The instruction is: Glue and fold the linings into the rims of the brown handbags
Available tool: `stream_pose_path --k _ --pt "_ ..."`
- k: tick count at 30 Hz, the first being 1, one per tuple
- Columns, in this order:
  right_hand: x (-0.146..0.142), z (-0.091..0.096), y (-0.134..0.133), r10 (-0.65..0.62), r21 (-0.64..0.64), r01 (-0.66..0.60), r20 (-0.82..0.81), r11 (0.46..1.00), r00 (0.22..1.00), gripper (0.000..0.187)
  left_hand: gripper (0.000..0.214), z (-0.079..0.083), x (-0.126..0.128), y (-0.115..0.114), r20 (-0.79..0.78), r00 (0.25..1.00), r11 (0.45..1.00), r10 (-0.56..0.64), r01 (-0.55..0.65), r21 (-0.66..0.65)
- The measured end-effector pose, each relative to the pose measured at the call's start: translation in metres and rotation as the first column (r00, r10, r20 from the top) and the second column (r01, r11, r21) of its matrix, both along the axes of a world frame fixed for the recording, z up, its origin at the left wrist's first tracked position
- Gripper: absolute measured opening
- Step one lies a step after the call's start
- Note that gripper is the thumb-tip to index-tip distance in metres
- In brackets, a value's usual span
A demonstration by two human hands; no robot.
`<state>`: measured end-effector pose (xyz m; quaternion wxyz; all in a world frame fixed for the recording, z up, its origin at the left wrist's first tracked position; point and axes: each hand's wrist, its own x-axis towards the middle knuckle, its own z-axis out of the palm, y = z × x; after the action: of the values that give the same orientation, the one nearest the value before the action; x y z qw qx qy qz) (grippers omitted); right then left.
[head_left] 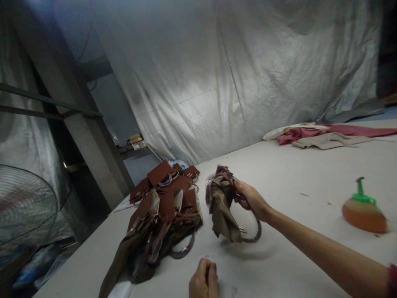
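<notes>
Right grip (pixel 252 199) clutches crumpled olive fabric (pixel 223 209) with a curved handle (pixel 258 230).

At twelve o'clock hangs a silver sheet (pixel 201 82); at three lie some cloths (pixel 330 141); near four is a bottle (pixel 363 213); between eight and nine, a fan (pixel 29 203).

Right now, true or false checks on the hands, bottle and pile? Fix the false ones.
1. The right hand holds a bag. True.
2. The pile lies right of that bag in the picture. False: left of it.
3. The left hand shows at the bottom edge. True.
4. The bottle is on the table. True.
5. The bottle's cap is red. False: green.
</notes>
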<state>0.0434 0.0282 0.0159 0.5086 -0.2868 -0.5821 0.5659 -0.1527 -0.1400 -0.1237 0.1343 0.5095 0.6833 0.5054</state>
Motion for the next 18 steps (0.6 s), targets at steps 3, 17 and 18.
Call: stream_pose_path --k 3,17,18 --pt "0.047 0.002 -0.061 -0.065 0.264 -0.016 0.298 0.964 0.952 0.044 0.051 0.017 0.005 -0.012 0.204 0.971 0.983 0.128 -0.151 0.103" --pt "0.109 -0.02 -0.163 -0.066 0.432 -0.103 0.359 0.896 0.931 0.043 0.052 0.15 0.102 -0.02 0.211 0.923 0.946 -0.323 0.312 0.083" --pt "0.116 -0.015 -0.17 -0.096 0.489 -0.146 0.436 0.86 0.895 0.039 0.05 0.156 0.112 -0.017 0.189 0.942 0.96 -0.279 0.271 0.064"
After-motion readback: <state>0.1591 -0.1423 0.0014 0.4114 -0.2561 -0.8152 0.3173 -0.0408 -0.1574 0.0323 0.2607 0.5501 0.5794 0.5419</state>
